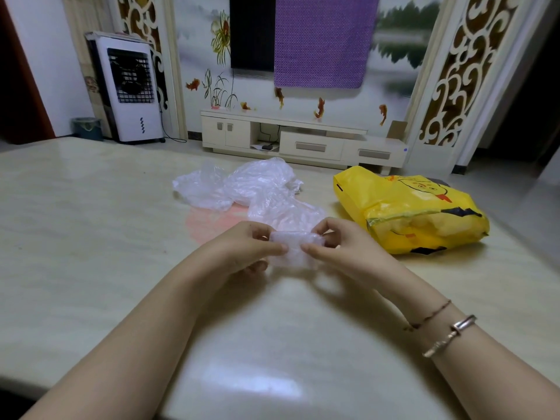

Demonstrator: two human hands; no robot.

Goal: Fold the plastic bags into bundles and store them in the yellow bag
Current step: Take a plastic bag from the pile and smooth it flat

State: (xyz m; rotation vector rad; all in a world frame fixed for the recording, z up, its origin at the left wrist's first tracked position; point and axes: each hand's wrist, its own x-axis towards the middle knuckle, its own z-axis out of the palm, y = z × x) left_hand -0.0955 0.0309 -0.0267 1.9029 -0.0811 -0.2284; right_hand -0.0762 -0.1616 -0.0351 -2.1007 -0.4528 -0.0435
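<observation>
A small clear plastic bundle (pixel 292 242) sits between both hands, just above the middle of a pale, glossy marble-look table (pixel 91 237). Behind it, touching or nearly so, lies a loose heap of crumpled clear plastic bags (pixel 242 186), with a pinkish one (pixel 209 221) flat beneath them. To the right of the heap, well apart from the hands, the yellow bag (pixel 409 213) lies on its side, bulging, its printed face up.

Beyond the table stand a low white TV cabinet (pixel 303 137), a dark screen partly draped with a purple cloth (pixel 321 40), and a white air cooler (pixel 130 89) with a small bin (pixel 88 128) beside it.

The lower part of the bundle is blurred and see-through, so its folds are hard to make out; what fills the yellow bag cannot be told.

The left hand (pixel 242 250) has its fingers curled round the bundle's left end, thumb pressing on top. The right hand (pixel 336 242) pinches the right end between thumb and curled fingers. Both forearms reach in from the bottom edge; the right wrist wears two bracelets (pixel 448 331).
</observation>
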